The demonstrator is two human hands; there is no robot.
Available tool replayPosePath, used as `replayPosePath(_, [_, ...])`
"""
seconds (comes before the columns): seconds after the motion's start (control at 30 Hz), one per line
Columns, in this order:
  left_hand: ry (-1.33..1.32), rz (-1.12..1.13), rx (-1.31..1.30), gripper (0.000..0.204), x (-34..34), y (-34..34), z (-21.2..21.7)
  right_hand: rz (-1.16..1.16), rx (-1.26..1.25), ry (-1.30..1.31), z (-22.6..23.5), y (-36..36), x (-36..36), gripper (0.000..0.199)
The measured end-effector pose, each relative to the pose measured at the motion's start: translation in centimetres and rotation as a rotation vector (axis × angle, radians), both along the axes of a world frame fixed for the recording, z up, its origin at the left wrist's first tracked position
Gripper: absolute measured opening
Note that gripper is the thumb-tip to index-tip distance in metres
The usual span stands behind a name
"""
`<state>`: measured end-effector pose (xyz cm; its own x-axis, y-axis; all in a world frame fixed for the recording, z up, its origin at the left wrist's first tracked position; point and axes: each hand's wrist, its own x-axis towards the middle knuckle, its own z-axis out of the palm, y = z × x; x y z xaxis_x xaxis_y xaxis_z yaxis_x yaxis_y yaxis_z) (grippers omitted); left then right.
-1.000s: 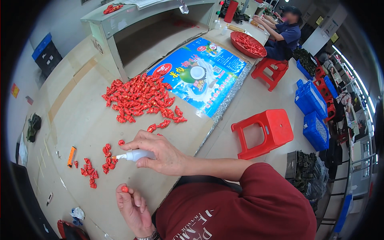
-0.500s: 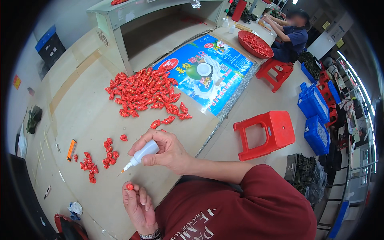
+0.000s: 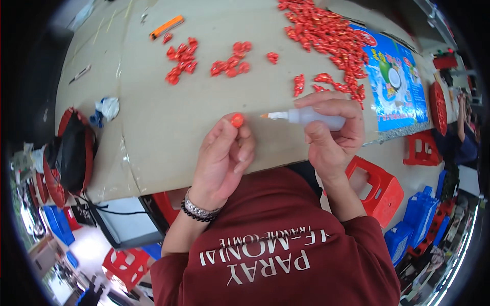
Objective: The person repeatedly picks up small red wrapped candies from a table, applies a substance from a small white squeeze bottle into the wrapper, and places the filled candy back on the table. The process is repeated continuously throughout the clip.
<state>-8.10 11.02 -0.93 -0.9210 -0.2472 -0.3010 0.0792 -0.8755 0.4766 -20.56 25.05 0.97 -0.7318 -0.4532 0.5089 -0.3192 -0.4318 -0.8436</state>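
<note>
Between the thumb and fingers of my left hand (image 3: 224,150) is a small round red piece (image 3: 237,120), held up over the near part of the table. My right hand (image 3: 334,132) grips a white squeeze bottle (image 3: 314,118) on its side. Its thin orange-based nozzle points left toward the red piece, with a gap between them. Beyond my hands lie a small cluster of red pieces (image 3: 232,64), another cluster (image 3: 182,60) to its left and a single piece (image 3: 272,57). A large pile of glossy red pieces (image 3: 326,33) spreads at the far right.
An orange-handled cutter (image 3: 167,27) lies at the far left, with a crumpled white-blue wad (image 3: 107,109) nearer. A blue printed sheet (image 3: 395,81) covers the table's right end. Red stools (image 3: 375,188) and blue crates (image 3: 418,209) stand right; a black-and-red bag (image 3: 76,150) sits left.
The view has swung round to the left, shifting the table and pile across the picture. My right hand has turned the bottle nearly level, its nozzle now facing the red piece in my left hand.
</note>
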Motion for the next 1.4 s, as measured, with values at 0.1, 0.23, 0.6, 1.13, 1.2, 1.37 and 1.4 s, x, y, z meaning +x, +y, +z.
replayPosePath(0.1, [-0.045, 0.016, 0.029, 0.026, 0.1, 0.1, -0.2, 0.008, 0.004, 0.058, 0.0, -0.6, 0.4, 0.023])
replayPosePath(0.23, [-0.036, 0.018, 0.024, 0.029, 0.2, 0.1, -0.4, -0.032, 0.037, 0.3, -0.4, -1.1, 0.2, 0.024])
replayPosePath(0.6, [-0.046, 0.004, 0.023, 0.032, 0.2, 0.0, -0.4, -0.026, 0.079, 0.395, 0.0, -1.9, 0.6, 0.023])
replayPosePath(1.13, [-0.092, -0.025, -0.005, 0.036, 0.2, 0.1, 0.0, -0.039, 0.098, 0.429, -0.2, -2.2, 0.7, 0.02])
replayPosePath(1.2, [-0.093, -0.03, -0.009, 0.037, 0.2, 0.1, 0.0, -0.04, 0.112, 0.435, -0.1, -2.1, 0.7, 0.019])
replayPosePath(1.37, [-0.11, -0.029, -0.012, 0.039, 0.1, 0.2, 0.1, -0.059, 0.148, 0.481, 0.3, -1.9, 0.6, 0.018])
replayPosePath(1.4, [-0.113, -0.027, -0.011, 0.039, 0.1, 0.2, 0.0, -0.06, 0.156, 0.485, 0.4, -1.9, 0.7, 0.019])
